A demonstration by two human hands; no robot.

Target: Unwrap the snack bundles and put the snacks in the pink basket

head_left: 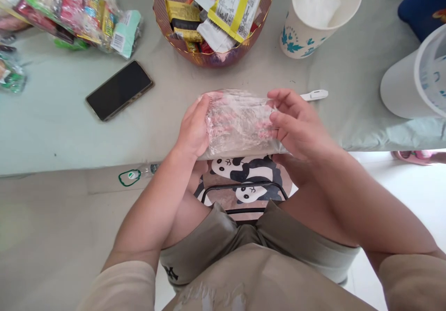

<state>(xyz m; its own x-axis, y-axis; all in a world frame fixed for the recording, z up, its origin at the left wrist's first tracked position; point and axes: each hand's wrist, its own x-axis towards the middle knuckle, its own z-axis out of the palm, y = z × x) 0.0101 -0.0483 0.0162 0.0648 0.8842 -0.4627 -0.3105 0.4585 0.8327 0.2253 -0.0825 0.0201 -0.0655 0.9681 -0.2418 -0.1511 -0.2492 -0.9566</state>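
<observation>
A crinkled sheet of clear plastic wrap stretches between my two hands at the table's front edge. My left hand grips its left side, thumb along the upper corner and fingers behind, showing pink through the film. On the right side, my right hand holds the wrap between thumb and fingers, some of them seen through the plastic. Just beyond that hand lies a slim white tool, perhaps a box cutter, its left end hidden by my fingers.
Behind the wrap stands a purple glass bowl of packaged snacks. A paper bucket with white tissue and a white bin are to the right. Leftward lie a black phone and bagged snacks. A panda-print stool is below.
</observation>
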